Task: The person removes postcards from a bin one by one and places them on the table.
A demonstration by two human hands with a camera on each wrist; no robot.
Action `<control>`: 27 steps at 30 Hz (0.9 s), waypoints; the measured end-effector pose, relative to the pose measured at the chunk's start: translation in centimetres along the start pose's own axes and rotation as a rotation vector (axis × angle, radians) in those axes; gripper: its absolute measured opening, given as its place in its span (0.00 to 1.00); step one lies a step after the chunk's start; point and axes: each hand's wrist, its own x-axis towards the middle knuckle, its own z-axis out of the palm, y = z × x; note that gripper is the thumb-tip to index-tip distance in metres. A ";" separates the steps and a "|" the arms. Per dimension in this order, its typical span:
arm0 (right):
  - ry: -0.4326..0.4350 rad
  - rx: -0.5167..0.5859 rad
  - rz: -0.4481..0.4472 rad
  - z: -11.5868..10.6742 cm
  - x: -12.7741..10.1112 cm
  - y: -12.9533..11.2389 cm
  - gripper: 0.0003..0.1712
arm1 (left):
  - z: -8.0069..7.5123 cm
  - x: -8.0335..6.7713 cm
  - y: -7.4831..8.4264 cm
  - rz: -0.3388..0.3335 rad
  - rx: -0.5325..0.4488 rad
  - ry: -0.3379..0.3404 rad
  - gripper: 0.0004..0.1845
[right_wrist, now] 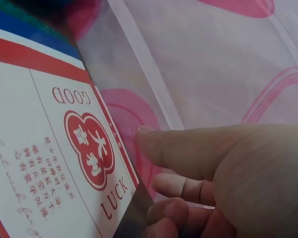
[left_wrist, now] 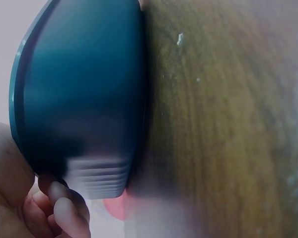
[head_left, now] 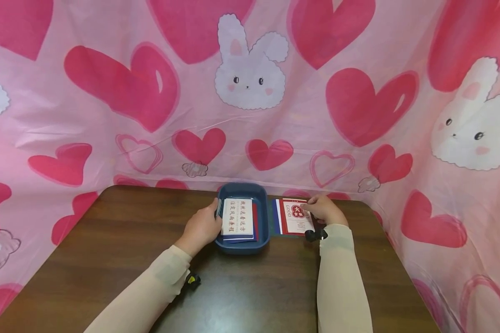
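Tray (head_left: 243, 249) dark blue; GOOD card (head_left: 295, 223) white, red-printed; backdrop (head_left: 233, 121) pink, heart-patterned.

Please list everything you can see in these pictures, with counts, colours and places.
table: one, brown, under everything
tray: one, dark blue, on the table
cards in the tray: several, white on top, red and blue below
card pile: several, red-and-white on top, blue edge showing, right of the tray
backdrop: one, pink with hearts and white rabbits, behind the table
wrist devices: two, black, one per wrist
sleeves: two, cream, on the arms
left hand: one, gripping the tray's left side
right hand: one, at the pile's right edge
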 end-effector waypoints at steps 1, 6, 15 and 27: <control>-0.001 -0.007 0.003 0.1 0.1 -0.1 0.28 | -0.1 0.0 -0.1 0.000 -0.003 -0.001 0.40; -0.001 -0.023 0.006 0.2 -0.1 -1.1 0.27 | -0.5 -0.2 -0.5 0.013 -0.008 0.002 0.40; -0.002 -0.031 -0.108 0.6 -0.9 -4.4 0.27 | -0.5 -0.2 -0.7 0.015 -0.006 0.010 0.40; -0.035 0.105 -0.301 2.7 -3.3 -10.7 0.25 | -0.3 -0.4 -0.1 -0.002 -0.011 0.002 0.40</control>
